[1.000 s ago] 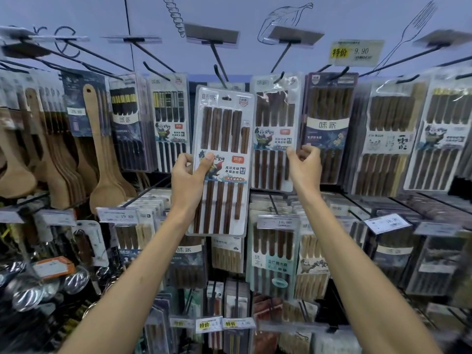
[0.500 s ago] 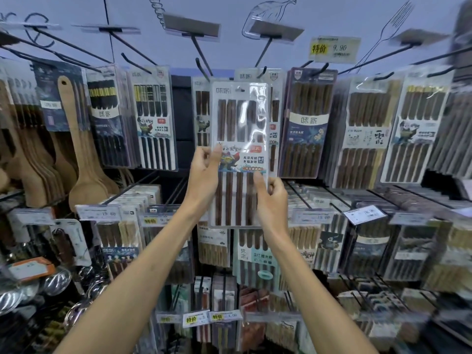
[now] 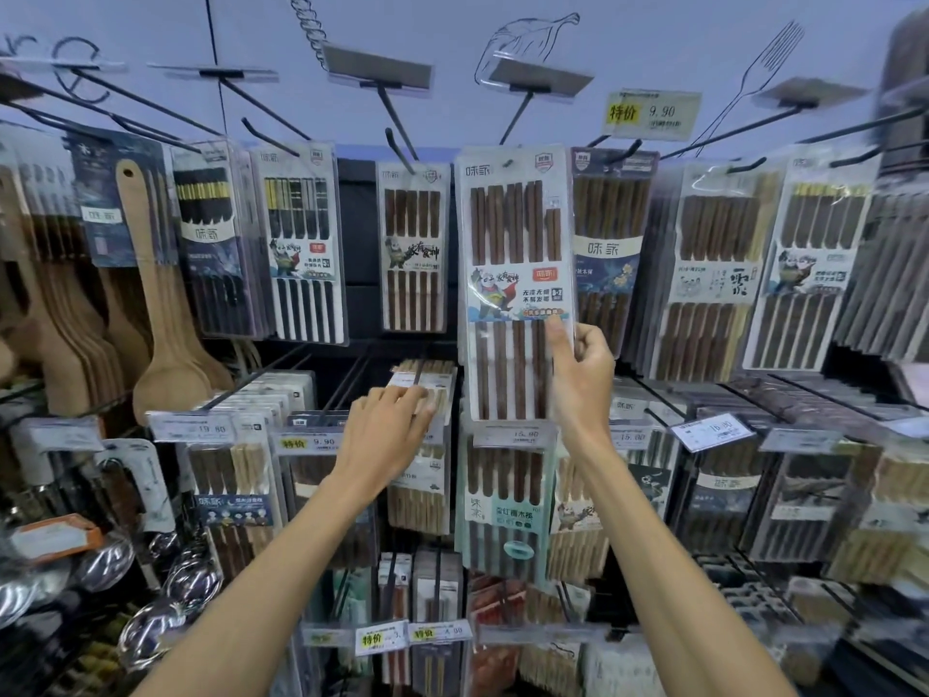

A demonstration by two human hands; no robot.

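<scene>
A white blister pack of dark wooden chopsticks (image 3: 513, 274) is held up in front of the top row of a shop rack. My right hand (image 3: 583, 379) grips its lower right edge, thumb on the front. My left hand (image 3: 392, 425) is lower and to the left, its fingers stretched out onto a pack of light bamboo chopsticks (image 3: 422, 394) on a hook in the second row. Whether the white pack's top hole sits on a hook is hidden.
Black metal hooks (image 3: 397, 143) jut out from the wall with more chopstick packs on them. Wooden spatulas (image 3: 161, 314) hang at the left, metal ladles (image 3: 100, 560) below them. Price tags (image 3: 651, 112) line the rows.
My left hand let go of the white pack and dropped to the second row. My right hand moved the pack to the right and higher, holding it alone.
</scene>
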